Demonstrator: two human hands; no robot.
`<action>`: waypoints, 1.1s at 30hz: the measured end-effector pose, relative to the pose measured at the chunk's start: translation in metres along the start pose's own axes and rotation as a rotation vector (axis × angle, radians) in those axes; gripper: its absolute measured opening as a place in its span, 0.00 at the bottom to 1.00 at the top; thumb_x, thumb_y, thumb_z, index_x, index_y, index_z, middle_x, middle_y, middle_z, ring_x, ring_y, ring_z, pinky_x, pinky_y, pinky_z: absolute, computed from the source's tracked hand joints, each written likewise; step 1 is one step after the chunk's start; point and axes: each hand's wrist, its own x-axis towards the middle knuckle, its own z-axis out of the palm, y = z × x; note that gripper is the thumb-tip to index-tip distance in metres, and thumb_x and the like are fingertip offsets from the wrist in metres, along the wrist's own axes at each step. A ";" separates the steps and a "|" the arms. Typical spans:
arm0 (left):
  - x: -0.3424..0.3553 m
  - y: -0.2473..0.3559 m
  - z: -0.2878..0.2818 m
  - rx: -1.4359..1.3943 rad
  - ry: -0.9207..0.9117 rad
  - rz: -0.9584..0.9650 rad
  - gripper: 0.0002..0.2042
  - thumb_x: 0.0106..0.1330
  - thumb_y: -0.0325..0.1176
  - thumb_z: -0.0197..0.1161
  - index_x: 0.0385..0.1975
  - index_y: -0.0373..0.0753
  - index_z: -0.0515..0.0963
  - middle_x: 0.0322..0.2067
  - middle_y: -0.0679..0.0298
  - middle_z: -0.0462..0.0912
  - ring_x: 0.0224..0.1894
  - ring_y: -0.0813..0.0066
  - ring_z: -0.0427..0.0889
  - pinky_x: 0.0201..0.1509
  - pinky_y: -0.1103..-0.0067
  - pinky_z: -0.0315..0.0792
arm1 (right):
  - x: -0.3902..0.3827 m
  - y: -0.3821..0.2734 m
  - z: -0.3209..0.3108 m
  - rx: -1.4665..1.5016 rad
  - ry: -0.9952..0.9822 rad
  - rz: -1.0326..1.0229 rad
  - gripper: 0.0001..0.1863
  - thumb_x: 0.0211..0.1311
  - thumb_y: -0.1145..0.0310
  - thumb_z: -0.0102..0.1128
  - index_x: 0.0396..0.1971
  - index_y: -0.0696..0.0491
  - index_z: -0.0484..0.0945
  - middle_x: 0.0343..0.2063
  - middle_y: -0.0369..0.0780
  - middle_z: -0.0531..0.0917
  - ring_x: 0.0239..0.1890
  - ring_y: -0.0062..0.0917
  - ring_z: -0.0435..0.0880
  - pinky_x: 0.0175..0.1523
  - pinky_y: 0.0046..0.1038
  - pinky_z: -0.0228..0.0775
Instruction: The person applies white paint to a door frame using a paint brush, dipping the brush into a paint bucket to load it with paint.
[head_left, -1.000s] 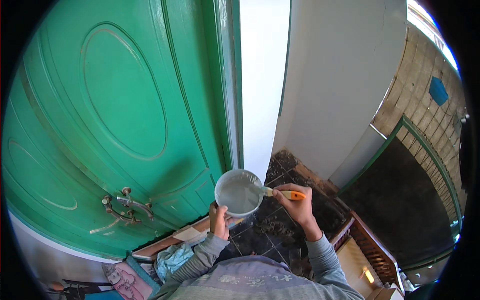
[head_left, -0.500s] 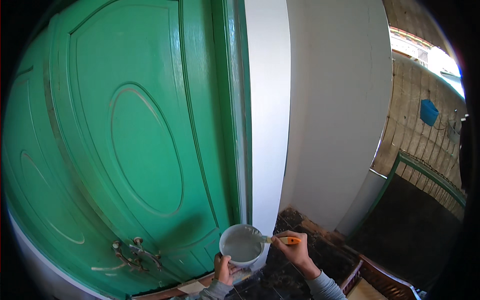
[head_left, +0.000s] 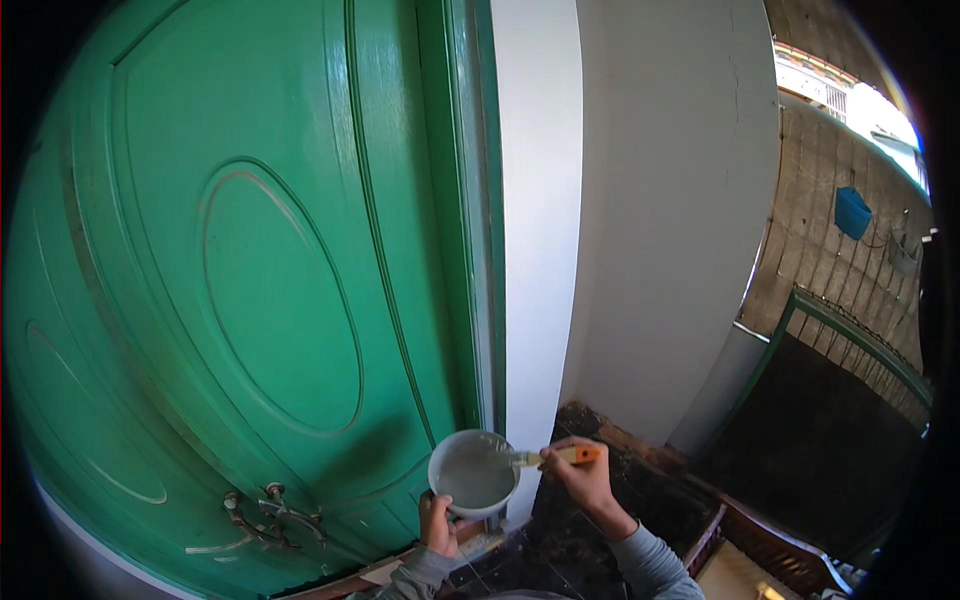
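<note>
My left hand [head_left: 437, 522] grips the rim of a white bowl [head_left: 436, 484], thumb at the edge and the other fingers beneath. Greyish paint [head_left: 474, 480] lies inside it. Between the fingers of my right hand [head_left: 584, 476] is a paintbrush [head_left: 575, 455] with an orange-tipped handle. Its bristles point left and reach over the bowl's right rim, at the paint; how deep they dip I cannot tell. Just left of the bowl stands a green panelled door [head_left: 280, 310], with curved metal handles [head_left: 275, 520] low on it.
A white door surround [head_left: 540, 220] and a pale wall [head_left: 670, 220] rise beyond the bowl. Dark tiles [head_left: 545, 555] cover the floor below. At lower right is a wooden chair or bench [head_left: 775, 545]. A dark-panelled green frame [head_left: 820, 440] and a blue container [head_left: 853, 212] are further right.
The bowl and both hands sit slightly higher and further left in view. The brush has shifted a little further over the paint. The whole view has turned slightly.
</note>
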 end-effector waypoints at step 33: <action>0.010 0.050 -0.025 -0.076 -0.101 -0.074 0.24 0.56 0.35 0.52 0.54 0.40 0.60 0.51 0.57 0.68 0.53 0.57 0.72 0.48 0.49 0.76 | 0.182 -0.203 0.030 -0.670 0.330 -1.072 0.08 0.57 0.69 0.66 0.28 0.58 0.83 0.21 0.38 0.84 0.21 0.18 0.82 0.29 0.18 0.75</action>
